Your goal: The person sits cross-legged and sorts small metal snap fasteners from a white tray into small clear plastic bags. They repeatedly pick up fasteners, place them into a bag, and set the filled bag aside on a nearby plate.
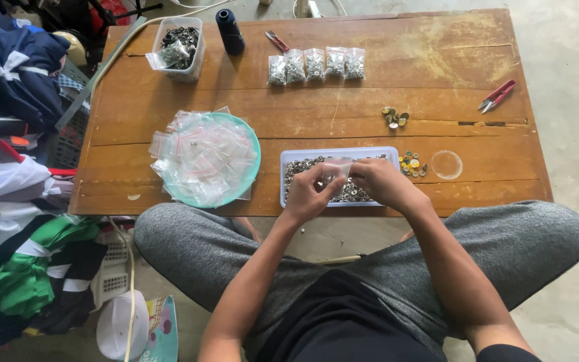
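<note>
Bag [337, 167], a small clear zip pouch, sits pinched between both hands right over the tray [288, 161], at 6 o'clock on the table [437, 80]. The left hand [308, 191] grips its left edge with thumb and fingertips closed narrow on the plastic; the right hand [381, 181] does the same on the right edge, fingers curled tight. Whether the mouth is open or sealed I cannot tell from here.

The tray below is a shallow pale blue box full of small silver snaps [303, 164]. At 9 o'clock of it lies a teal plate [252, 151] heaped with empty pouches [199, 154]. At 12 o'clock, well apart, five filled pouches [314, 65] stand in a row, with a dark thread cone [229, 30] and a clear tub [196, 64] further toward 10 o'clock. Loose gold and coloured snaps [395, 118] lie at 1 o'clock, a second cluster [412, 164] just beside the tray at 3 o'clock, and red snips [497, 95] near the far right edge.

As I judge it, the handling goes best if the pouch stays low over the tray, so anything that slips falls back among the snaps. Holding only the top corners, with the thumbs sliding apart, should keep the thin plastic from crumpling.
</note>
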